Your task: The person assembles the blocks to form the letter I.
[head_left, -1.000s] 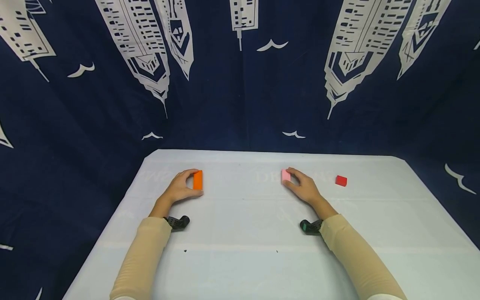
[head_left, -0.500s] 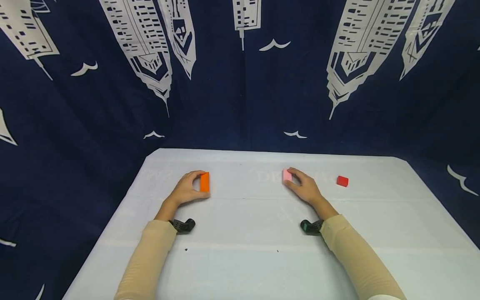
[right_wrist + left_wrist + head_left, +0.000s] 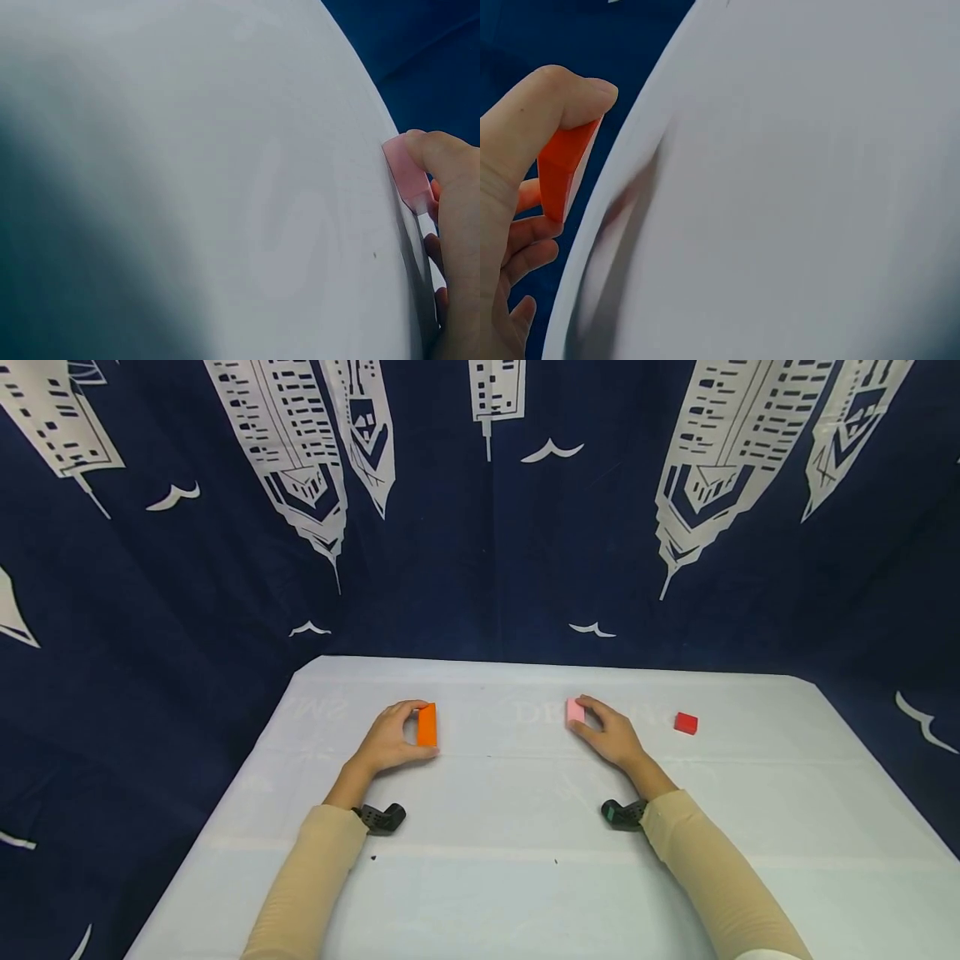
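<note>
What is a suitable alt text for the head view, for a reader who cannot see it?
A person's left hand pinches an orange block and right hand a pink block at a white table. A red block lies further right; dark blue cloth with white building prints hangs behind.

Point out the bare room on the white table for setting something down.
Widest: the near white table between the sleeves, bare but for specks. More lies between the orange block and pink block, and right of the red block. Crowded: around the left hand and right hand, each gripping a block.
</note>
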Motion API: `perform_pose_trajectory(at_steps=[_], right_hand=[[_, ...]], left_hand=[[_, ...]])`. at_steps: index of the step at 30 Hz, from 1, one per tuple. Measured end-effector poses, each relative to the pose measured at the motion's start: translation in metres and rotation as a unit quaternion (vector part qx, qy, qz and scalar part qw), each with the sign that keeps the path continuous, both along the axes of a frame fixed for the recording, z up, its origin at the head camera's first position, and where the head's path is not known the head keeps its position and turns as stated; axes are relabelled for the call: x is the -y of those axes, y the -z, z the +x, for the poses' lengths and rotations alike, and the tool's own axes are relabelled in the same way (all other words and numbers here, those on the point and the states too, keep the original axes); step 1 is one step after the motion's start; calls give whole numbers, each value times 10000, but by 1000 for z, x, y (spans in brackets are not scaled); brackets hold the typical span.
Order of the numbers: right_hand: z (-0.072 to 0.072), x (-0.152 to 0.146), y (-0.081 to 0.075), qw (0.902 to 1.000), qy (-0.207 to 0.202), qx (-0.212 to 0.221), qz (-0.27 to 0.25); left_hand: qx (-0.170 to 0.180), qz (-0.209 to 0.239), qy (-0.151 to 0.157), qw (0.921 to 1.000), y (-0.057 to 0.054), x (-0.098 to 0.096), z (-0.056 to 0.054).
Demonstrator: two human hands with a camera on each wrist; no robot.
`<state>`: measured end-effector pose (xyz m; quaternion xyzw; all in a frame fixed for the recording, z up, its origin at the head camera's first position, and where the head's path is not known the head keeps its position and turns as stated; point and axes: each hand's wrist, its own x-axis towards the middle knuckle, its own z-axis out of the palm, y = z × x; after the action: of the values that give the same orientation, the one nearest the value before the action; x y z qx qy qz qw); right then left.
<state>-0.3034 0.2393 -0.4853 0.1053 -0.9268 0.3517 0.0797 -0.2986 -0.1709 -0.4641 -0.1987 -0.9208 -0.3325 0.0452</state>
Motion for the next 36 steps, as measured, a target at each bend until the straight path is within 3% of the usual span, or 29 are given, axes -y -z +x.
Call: perform_pose_trajectory(at_steps=[8,16,36], right_hand=[[0,-1,2,10000,11,12,-39],[-1,-1,2,10000,30,7,-36],[-1,-1,2,10000,7,50,-15]], left_hand=[[-516,53,181,9985,-2,-13,2],[-515,-25,228,9984,-8,-22,7],[-415,-270,457,9977,-5,-53,11]])
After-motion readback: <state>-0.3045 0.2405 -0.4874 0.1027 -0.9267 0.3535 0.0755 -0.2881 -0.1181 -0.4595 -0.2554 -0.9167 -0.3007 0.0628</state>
